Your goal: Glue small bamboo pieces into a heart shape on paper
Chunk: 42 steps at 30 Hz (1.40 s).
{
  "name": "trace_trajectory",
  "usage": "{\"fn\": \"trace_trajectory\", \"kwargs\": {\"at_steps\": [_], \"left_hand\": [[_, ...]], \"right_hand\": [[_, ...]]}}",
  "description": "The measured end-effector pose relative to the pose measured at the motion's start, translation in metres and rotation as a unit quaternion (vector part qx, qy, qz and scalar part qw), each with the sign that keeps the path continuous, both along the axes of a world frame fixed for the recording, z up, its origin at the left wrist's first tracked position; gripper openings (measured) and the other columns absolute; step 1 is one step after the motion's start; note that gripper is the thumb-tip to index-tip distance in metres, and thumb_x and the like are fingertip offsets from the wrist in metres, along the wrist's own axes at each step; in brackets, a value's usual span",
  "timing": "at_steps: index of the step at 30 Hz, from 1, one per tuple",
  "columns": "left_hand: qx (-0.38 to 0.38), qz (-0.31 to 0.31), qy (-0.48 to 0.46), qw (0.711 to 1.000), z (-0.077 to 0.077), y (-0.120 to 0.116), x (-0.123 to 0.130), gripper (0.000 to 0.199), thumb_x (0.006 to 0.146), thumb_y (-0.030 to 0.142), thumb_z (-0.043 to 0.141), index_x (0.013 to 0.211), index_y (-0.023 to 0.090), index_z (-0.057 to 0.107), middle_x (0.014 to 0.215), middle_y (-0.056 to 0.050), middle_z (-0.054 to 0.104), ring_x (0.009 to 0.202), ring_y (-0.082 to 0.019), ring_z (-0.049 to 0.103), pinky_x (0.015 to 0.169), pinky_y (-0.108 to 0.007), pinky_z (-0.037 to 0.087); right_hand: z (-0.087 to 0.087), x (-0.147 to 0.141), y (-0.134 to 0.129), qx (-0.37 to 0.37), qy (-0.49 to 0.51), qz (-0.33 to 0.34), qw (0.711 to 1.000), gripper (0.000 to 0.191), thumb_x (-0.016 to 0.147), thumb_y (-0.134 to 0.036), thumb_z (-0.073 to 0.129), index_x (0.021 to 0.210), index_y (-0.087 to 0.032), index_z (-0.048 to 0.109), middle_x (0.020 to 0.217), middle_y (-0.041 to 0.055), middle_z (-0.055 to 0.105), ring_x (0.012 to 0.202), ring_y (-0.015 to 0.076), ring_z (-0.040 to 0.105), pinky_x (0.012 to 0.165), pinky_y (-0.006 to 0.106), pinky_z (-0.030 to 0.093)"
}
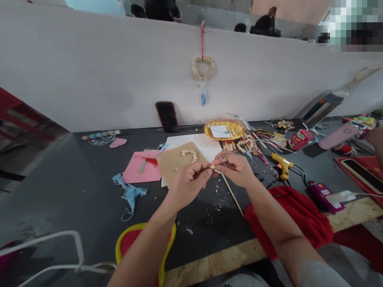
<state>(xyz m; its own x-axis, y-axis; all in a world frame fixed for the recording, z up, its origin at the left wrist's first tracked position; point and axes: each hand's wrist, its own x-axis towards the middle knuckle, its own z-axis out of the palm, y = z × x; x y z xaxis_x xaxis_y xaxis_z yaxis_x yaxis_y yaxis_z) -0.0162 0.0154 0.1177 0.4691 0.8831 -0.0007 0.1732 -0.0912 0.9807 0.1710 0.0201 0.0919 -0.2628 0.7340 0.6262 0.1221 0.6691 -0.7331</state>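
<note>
My left hand [191, 181] and my right hand [235, 169] meet over the middle of the dark table, both closed in a pinch. Between their fingertips is a small pale piece [212, 167]; its exact kind is too small to tell. A little brown square block [223, 159] shows at my right fingers. Below that hand a thin wooden stick [231, 191] slants toward the table's front edge; whether the hand touches it is unclear. Just behind my left hand, a curved row of pale pieces [191, 153] lies on a brown sheet [167, 159].
Pale crumbs [218, 203] lie below the hands. Pink paper [137, 163] and blue tassels [130, 193] are left. A yellow glue gun [281, 165] and red cloth [296, 219] are right. Behind stand a basket [206, 129] and phone [166, 116]; a heart ornament [194, 67] hangs above.
</note>
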Motion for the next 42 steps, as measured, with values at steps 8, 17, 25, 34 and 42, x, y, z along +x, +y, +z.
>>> {"fn": "trace_trajectory", "kwargs": {"at_steps": [8, 17, 25, 34, 42], "left_hand": [[-0.022, 0.023, -0.024, 0.999, 0.001, -0.002, 0.002, 0.024, 0.081, 0.039, 0.061, 0.084, 0.016, 0.058, 0.075, -0.004, 0.071, 0.047, -0.007, 0.046, 0.045, -0.020, 0.038], [-0.008, 0.016, -0.017, 1.000, -0.002, 0.000, 0.001, 0.022, 0.082, 0.037, 0.060, 0.083, 0.016, 0.061, 0.081, -0.004, 0.072, 0.047, -0.006, 0.048, 0.047, -0.021, 0.039], [0.020, 0.012, -0.001, 1.000, -0.003, 0.000, -0.001, 0.022, 0.084, 0.036, 0.058, 0.082, 0.015, 0.063, 0.068, -0.001, 0.066, 0.047, -0.007, 0.047, 0.046, -0.020, 0.037], [0.023, 0.051, -0.003, 0.998, 0.001, 0.000, -0.002, 0.021, 0.084, 0.036, 0.060, 0.084, 0.015, 0.063, 0.073, -0.004, 0.071, 0.047, -0.007, 0.047, 0.045, -0.021, 0.038], [0.082, 0.111, -0.069, 0.988, 0.008, -0.003, -0.014, 0.017, 0.087, 0.034, 0.061, 0.086, 0.016, 0.063, 0.083, -0.005, 0.074, 0.049, -0.007, 0.050, 0.047, -0.020, 0.042]], "right_hand": [[0.000, -0.001, -0.001, -0.004, 0.002, -0.008, 1.000, 0.014, 0.089, -0.029, 0.064, 0.092, -0.018, 0.071, 0.084, 0.0061, 0.066, 0.075, 0.0134, 0.063, 0.066, 0.026, 0.052], [0.002, -0.001, -0.002, 0.005, -0.007, -0.003, 1.000, 0.010, 0.089, -0.024, 0.063, 0.093, -0.019, 0.071, 0.085, 0.0054, 0.067, 0.076, 0.0128, 0.063, 0.067, 0.025, 0.053], [0.002, -0.001, -0.001, 0.002, -0.013, -0.001, 1.000, 0.011, 0.090, -0.024, 0.062, 0.093, -0.018, 0.071, 0.085, 0.0057, 0.067, 0.076, 0.0126, 0.063, 0.066, 0.025, 0.053], [0.000, 0.004, -0.004, -0.042, -0.031, -0.092, 0.994, 0.016, 0.089, -0.030, 0.062, 0.096, -0.019, 0.071, 0.084, 0.0031, 0.070, 0.071, 0.0112, 0.062, 0.063, 0.023, 0.048], [-0.018, -0.009, 0.004, -0.089, -0.405, -0.015, 0.910, 0.015, 0.087, -0.013, 0.056, 0.089, -0.016, 0.070, 0.085, 0.0052, 0.072, 0.078, 0.0153, 0.065, 0.072, 0.025, 0.045]]}}
